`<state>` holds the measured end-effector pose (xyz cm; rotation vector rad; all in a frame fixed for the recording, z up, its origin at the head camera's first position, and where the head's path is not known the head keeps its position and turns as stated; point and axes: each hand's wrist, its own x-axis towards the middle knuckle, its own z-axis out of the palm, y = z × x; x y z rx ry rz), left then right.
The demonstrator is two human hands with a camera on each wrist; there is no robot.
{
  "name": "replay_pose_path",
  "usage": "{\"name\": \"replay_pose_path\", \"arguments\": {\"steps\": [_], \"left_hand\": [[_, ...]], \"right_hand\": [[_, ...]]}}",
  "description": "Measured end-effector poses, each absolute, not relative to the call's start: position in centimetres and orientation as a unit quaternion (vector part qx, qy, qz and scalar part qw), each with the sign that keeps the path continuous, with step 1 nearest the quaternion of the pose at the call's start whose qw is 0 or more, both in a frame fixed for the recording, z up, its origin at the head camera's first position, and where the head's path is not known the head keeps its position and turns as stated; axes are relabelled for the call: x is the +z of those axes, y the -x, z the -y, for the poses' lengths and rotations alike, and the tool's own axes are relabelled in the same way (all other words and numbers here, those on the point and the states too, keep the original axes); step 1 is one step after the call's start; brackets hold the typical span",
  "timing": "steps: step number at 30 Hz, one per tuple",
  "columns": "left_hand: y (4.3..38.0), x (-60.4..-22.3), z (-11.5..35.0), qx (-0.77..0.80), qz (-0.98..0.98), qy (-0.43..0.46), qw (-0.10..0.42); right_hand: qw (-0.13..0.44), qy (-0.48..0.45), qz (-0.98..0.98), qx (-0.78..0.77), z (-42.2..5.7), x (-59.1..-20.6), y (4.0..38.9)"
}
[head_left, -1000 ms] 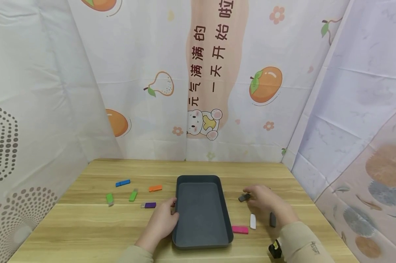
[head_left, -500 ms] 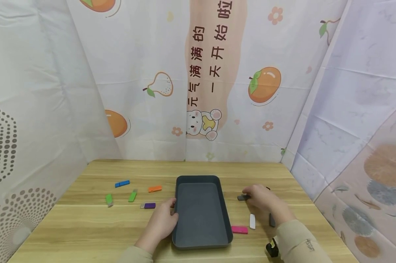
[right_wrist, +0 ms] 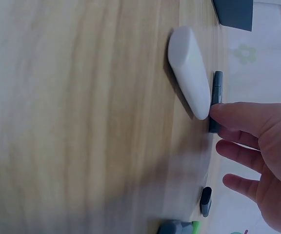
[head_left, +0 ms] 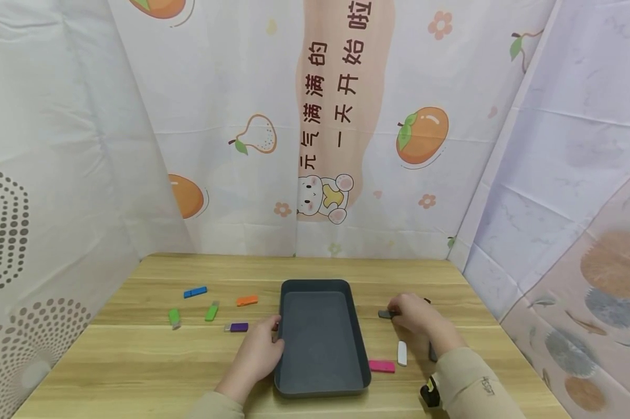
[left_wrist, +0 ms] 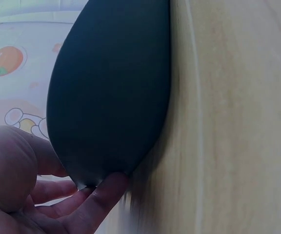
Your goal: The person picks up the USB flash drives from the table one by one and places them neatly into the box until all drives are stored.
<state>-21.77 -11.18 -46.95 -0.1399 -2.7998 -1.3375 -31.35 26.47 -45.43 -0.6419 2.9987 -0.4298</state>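
Observation:
My left hand (head_left: 261,349) holds the left wall of a dark grey rectangular tray (head_left: 280,372), with thumb and fingers on its rim in the left wrist view. Right of the tray, my right hand (head_left: 415,312) pinches a dark grey USB stick (head_left: 384,314) between thumb and index finger. That stick (right_wrist: 217,85) lies low over the wood in the right wrist view, partly behind the thumb. Nearer to me are a white USB stick (head_left: 402,353) and a pink one (head_left: 381,366). Another dark stick (head_left: 433,352) is partly covered by the right forearm.
Left of the tray lie a blue stick (head_left: 195,292), an orange one (head_left: 247,301), a purple one (head_left: 237,327) and two green ones, one of them the nearer green stick (head_left: 174,318). A black-and-yellow item (head_left: 430,393) sits by the right sleeve. A printed curtain (head_left: 231,192) hangs behind.
The dark grey stick at my right fingertips has turned slightly, and the right forearm has shifted a little left. My left hand and the tray have stayed put.

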Motion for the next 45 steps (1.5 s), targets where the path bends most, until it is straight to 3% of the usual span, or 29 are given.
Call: {"name": "replay_pose_path", "arguments": {"steps": [24, 45], "left_hand": [[21.9, -47.1, 11.1, -0.435, 0.899, 0.048, 0.014], [22.0, -47.0, 11.2, -0.432, 0.901, 0.038, 0.007]], "right_hand": [[0.042, 0.192, -0.970, -0.145, -27.1, -45.0, 31.7], [0.003, 0.201, -0.969, -0.146, -24.8, -40.5, 33.5]]}}
